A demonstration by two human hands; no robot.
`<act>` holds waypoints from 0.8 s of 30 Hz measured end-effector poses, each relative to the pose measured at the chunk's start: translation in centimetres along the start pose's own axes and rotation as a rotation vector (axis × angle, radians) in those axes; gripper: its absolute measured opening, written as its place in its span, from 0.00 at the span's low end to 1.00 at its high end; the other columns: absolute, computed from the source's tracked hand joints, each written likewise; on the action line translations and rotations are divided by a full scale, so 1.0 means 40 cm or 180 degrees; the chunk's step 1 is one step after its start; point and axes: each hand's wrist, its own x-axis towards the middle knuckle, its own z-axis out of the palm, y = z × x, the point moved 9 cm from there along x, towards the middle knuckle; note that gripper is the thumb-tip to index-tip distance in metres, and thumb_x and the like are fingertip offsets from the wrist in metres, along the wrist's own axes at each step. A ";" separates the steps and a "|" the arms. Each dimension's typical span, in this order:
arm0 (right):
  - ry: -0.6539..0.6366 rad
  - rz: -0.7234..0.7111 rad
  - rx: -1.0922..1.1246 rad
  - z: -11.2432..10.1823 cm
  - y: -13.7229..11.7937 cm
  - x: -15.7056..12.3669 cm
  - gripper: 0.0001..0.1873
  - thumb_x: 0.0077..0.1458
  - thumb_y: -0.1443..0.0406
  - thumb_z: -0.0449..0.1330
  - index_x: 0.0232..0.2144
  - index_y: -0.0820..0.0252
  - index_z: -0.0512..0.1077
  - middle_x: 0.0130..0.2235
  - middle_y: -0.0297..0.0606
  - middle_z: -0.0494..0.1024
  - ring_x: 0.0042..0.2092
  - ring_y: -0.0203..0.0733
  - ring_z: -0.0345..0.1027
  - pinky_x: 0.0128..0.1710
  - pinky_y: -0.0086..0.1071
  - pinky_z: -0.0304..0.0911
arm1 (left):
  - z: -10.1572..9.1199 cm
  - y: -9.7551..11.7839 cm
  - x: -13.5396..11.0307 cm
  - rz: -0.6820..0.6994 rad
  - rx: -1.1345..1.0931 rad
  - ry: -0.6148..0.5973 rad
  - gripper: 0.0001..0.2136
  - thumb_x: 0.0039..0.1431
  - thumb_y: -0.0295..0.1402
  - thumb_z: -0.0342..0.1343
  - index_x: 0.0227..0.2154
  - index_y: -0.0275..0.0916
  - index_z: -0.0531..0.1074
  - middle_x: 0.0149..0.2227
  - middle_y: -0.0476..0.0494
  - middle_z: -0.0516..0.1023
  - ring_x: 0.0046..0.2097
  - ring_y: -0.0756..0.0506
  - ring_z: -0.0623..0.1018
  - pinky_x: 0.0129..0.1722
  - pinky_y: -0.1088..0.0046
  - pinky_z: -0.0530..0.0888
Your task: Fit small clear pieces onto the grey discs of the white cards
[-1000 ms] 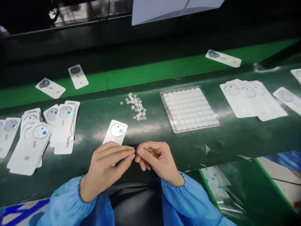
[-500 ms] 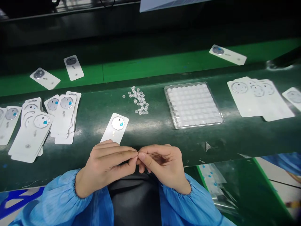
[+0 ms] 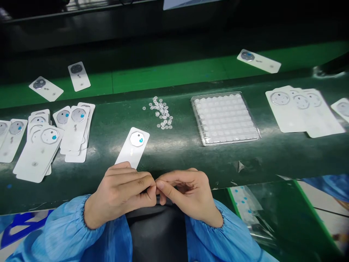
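My left hand and my right hand meet fingertip to fingertip at the near edge of the dark green bench. Both are pinched closed on something too small to make out. A white card with a round silver disc and a blue tab lies just beyond my left hand, its near end under my fingers. A loose pile of small clear discs lies farther back on the bench. A clear plastic tray of tiny parts stands to the right of that pile.
Stacks of white cards lie at the left and more cards at the right. Single cards rest on the green conveyor belt behind. A plastic bag with blue tabs hangs at the lower right.
My left fingers have curled tighter into a pinch against the right fingertips. Both hands stay at the near edge; the view has shifted slightly.
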 end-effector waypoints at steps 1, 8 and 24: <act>-0.0020 0.0021 0.0041 0.002 0.002 -0.001 0.08 0.62 0.64 0.67 0.32 0.63 0.82 0.26 0.37 0.83 0.22 0.38 0.76 0.21 0.26 0.73 | -0.001 0.001 0.000 -0.0017 0.0002 0.0010 0.09 0.59 0.19 0.59 0.28 0.39 0.69 0.22 0.57 0.75 0.21 0.55 0.68 0.24 0.73 0.64; -0.0087 0.0138 0.0120 0.010 0.011 -0.005 0.08 0.59 0.62 0.71 0.33 0.62 0.83 0.24 0.36 0.82 0.21 0.39 0.76 0.19 0.25 0.72 | -0.006 0.002 0.001 -0.0143 -0.0013 -0.0048 0.09 0.59 0.21 0.58 0.28 0.41 0.70 0.21 0.57 0.75 0.20 0.54 0.68 0.24 0.73 0.64; -0.0598 0.0548 0.0475 0.039 0.029 -0.003 0.08 0.60 0.64 0.69 0.32 0.64 0.82 0.24 0.39 0.82 0.22 0.38 0.77 0.18 0.22 0.69 | -0.017 -0.005 0.000 0.0015 0.0268 -0.0077 0.09 0.61 0.21 0.60 0.29 0.40 0.70 0.22 0.55 0.75 0.21 0.53 0.70 0.27 0.73 0.68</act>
